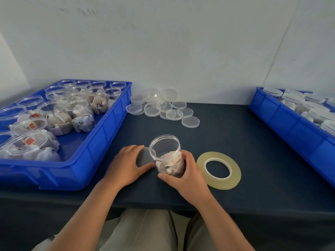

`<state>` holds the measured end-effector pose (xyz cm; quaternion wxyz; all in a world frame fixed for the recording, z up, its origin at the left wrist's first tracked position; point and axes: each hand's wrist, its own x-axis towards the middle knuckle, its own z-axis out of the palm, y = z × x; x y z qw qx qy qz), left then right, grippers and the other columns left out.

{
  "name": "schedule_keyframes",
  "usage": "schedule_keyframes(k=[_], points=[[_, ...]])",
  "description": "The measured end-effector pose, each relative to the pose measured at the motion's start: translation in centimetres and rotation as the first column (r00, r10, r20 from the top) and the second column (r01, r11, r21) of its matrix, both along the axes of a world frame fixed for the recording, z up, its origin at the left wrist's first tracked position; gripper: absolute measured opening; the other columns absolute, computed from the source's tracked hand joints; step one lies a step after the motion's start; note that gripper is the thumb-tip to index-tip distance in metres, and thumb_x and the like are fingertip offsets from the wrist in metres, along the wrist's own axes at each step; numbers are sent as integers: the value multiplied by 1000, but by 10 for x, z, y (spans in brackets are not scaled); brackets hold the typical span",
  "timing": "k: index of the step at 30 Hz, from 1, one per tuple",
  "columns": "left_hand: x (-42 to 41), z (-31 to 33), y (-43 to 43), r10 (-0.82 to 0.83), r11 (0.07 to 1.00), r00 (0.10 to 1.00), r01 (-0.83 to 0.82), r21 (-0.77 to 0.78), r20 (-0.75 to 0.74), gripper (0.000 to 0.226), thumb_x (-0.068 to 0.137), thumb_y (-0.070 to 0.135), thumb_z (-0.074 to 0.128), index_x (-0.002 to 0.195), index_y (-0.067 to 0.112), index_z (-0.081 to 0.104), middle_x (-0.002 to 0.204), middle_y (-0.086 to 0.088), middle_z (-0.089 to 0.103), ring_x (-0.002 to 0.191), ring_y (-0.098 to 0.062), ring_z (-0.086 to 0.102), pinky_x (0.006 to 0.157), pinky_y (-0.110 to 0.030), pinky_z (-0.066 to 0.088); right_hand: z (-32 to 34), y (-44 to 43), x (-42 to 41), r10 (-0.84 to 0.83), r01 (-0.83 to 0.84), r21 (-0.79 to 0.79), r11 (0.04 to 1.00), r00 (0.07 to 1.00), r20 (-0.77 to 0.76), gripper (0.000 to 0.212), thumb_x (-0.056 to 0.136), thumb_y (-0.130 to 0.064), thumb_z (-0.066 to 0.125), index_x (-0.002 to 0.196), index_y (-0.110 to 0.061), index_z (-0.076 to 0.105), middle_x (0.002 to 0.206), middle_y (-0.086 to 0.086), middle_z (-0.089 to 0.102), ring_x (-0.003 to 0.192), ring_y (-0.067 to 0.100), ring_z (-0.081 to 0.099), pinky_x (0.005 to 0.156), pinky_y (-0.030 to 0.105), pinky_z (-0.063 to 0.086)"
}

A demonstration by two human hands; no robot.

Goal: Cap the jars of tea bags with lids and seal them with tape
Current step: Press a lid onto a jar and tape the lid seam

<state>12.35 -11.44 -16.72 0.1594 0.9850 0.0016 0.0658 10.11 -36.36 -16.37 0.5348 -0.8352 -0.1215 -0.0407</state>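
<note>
Right hand [184, 173] is on the jar [165, 154], fingers wrapped round its lower body and thumb across the near side, a firm hold. The jar stands on the dark counter [244, 138], close to the near edge and about centre, tilted a touch toward the left, its mouth open and uncapped, tea bags [169, 163] packed in the bottom half. Left hand [126, 164] sits just beside it, fingers curled over the top and thumb underneath what looks like a clear lid [145, 157]. The lid is blurred, but it lies in that pinch right against the jar's left side, below the rim. Just to the right of the right hand, the tape roll [219, 183] lies flat on the counter, a wide pale ring, touched by neither hand. Farther back, the loose lids [163, 108] are scattered and overlapping in a small heap near the wall [181, 42]. To the left, the blue bin [101, 142] holds the open jars [78, 113], all with tea bags inside and no tops on. Over at the right edge, a second blue bin [290, 127] carries the capped jars [311, 107], lids on, only partly in view. At the bottom of the view, the person's lap [141, 230] in light trousers, tucked under the counter's edge.
</note>
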Motion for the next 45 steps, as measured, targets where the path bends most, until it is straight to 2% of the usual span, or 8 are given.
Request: schedule_keyframes(k=[4,8,14,20,26,30,36,45], points=[[-4,5,-2,150,965,983,-122,-233,109,97,83,93,43,157,31,44,148,9,60,133,-18,58,97,-37,52,-1,2,-1,-5,5,-23,1000,1000,0,87,59,-73,87,130,-51,42,124,-34,58,115,-10,58,87,12,50],[-15,28,-8,185,719,976,-54,-693,116,83,88,89,26,155,42,42,139,14,62,117,3,62,98,-33,49,2,3,-2,-12,12,-29,1000,1000,-10,84,60,-73,87,126,-55,38,121,-39,55,111,-14,57,82,10,50],[-38,87,-37,-247,892,966,256,-372,74,85,76,100,49,150,66,26,143,43,43,129,15,48,97,-24,48,1,5,-4,-9,10,-64,998,1000,19,83,62,-72,86,127,-47,40,113,-26,62,103,-6,63,77,18,57],[-40,131,-56,-339,940,917,338,-45,-210,88,83,82,57,152,71,3,152,24,26,127,-7,52,93,-31,52,2,6,-5,19,-16,-68,998,999,43,70,67,-66,86,120,-52,43,113,-28,64,100,0,66,78,29,61],[-34,132,-93,-313,932,931,339,126,-188,65,91,56,66,143,45,30,148,12,34,125,-16,45,87,-33,49,3,7,-3,61,-56,-60,997,994,91,81,71,-54,85,140,-51,42,124,-25,64,113,3,64,90,34,59],[-33,107,-118,-290,905,957,283,318,-26,72,80,87,52,133,39,42,134,8,44,125,-22,44,97,-40,45,3,10,0,33,-26,-114,993,998,60,69,70,-58,75,127,-41,40,105,-21,63,96,1,66,79,29,60],[-22,92,-114,-315,934,938,279,224,145,69,78,97,29,111,46,60,119,20,56,112,-11,53,86,-33,45,3,14,4,37,-6,-189,982,986,162,66,74,-58,71,128,-31,44,90,-17,65,81,4,68,65,31,60],[-15,106,-87,-532,842,843,536,-57,79,27,92,54,58,113,51,74,119,34,66,120,6,56,99,-28,49,1,4,-1,128,-127,-95,987,992,11,58,72,-61,82,119,-38,57,93,-16,73,87,1,71,75,29,61]])
